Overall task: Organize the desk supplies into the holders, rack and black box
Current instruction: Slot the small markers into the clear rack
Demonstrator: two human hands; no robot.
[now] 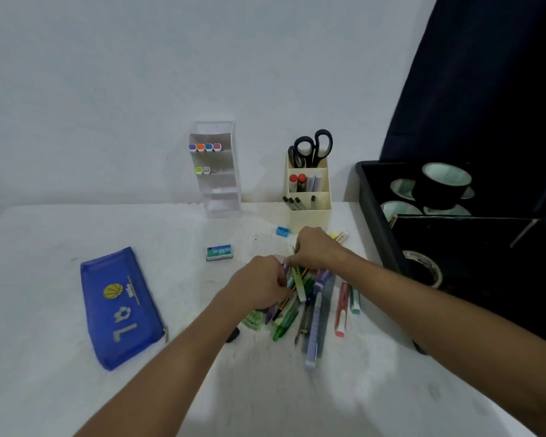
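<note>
1. A flat blue mesh zip pouch (120, 307) with a yellow basketball print lies on the white bench (60, 357), toward its left edge.
2. A clear plastic tiered rack (216, 171) stands at the back edge of the bench, left of centre. Four marker caps show in its top tier and two in the second.
3. A small teal and white box (219, 252) lies flat on the bench in front of the rack.
4. The left hand (259, 283) sits over the near-centre of the bench, fingers curled and pinching the top of a loose heap of pens, pencils and markers (309, 307); which piece it pinches cannot be told.
5. The right hand (316, 247) is just beyond the left, fingers curled, pinching the far end of a pale green flat strip (299, 283) that lies on the heap.
6. A cream three-part holder (309, 190) stands at the back edge, right of centre, with black-handled scissors (312, 148) upright in its rear part and pens in the front two.
7. A small blue sharpener (282, 231) lies just in front of the holder.
8. A black box (372, 209) fills the right edge of the bench, with rolls of tape (442, 184) inside.
</note>
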